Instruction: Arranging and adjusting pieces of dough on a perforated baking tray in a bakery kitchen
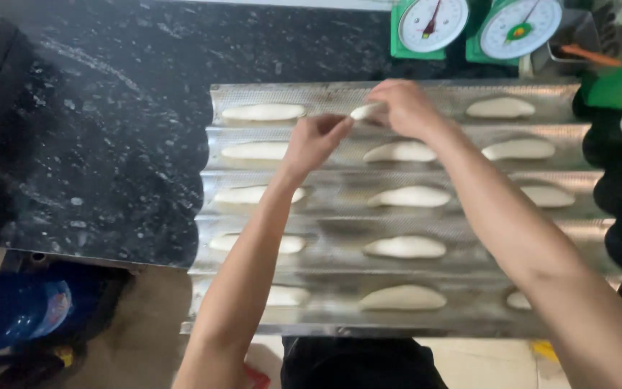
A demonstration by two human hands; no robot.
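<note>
- Dough piece, pale and elongated, is held between both hands above the top channel of the tray, in its middle column, where no other piece lies.
- The left hand pinches the near end of the dough piece, with thumb and fingertips closed together on it.
- The right hand grips the far end of the same piece, fingers curled shut around it, so most of that end is hidden.
- Both forearms reach in from the bottom edge, across the tray's lower rows.
- The corrugated metal tray is perforated and has five long channels running left to right; it lies on a black speckled counter, with its near edge overhanging the counter's front.
- Shaped dough loaves lie in the channels in three columns, one to each spot, well apart from each other.
- The left column is partly covered by the left arm in the lower rows; the right column is partly covered by the right arm in the lowest rows.
- Two green dial scales stand just beyond the tray's far edge, side by side.
- A blue basin sits on the floor, below the counter's left front corner.
</note>
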